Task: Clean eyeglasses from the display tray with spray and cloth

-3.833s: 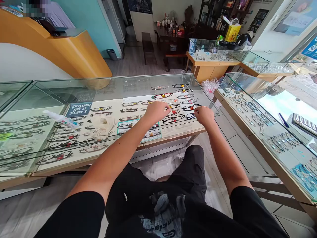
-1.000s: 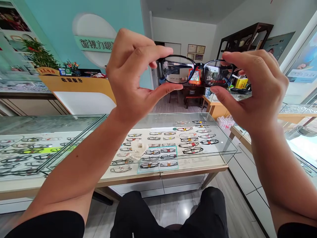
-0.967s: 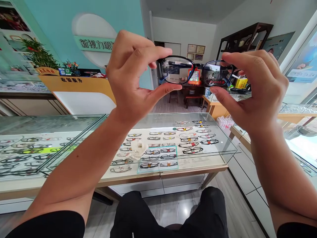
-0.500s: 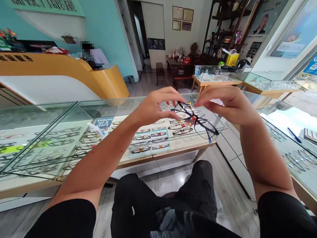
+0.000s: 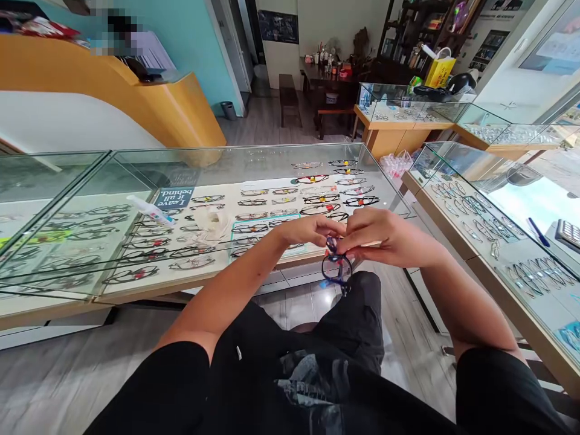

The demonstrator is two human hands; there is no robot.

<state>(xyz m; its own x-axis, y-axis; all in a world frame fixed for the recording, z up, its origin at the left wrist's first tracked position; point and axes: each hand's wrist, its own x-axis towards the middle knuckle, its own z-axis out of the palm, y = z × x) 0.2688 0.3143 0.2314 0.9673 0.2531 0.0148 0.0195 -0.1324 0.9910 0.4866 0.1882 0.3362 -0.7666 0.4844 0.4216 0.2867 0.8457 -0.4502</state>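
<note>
A pair of dark-framed glasses (image 5: 336, 269) hangs between my hands, over the front edge of the glass display case (image 5: 290, 261). My left hand (image 5: 312, 231) has its fingers closed at the upper left part of the frame. From the right, my right hand (image 5: 385, 237) pinches the same glasses near their top. The two hands meet at the fingertips, which hide part of the frame. One lens hangs below the fingers. Rows of glasses (image 5: 317, 199) lie inside the case beyond my hands.
A white tube (image 5: 151, 209) and a crumpled pale cloth (image 5: 212, 223) are on the left part of the case. Another display case (image 5: 475, 254) runs along the right, with a blue pen (image 5: 539, 232) and a calculator (image 5: 568, 234). A person (image 5: 122, 27) is behind the orange counter (image 5: 167, 103).
Both hands have moved down and closer together, bringing the glasses lower and nearer my body. My fingers have closed in on the frame. The view has tilted downward.
</note>
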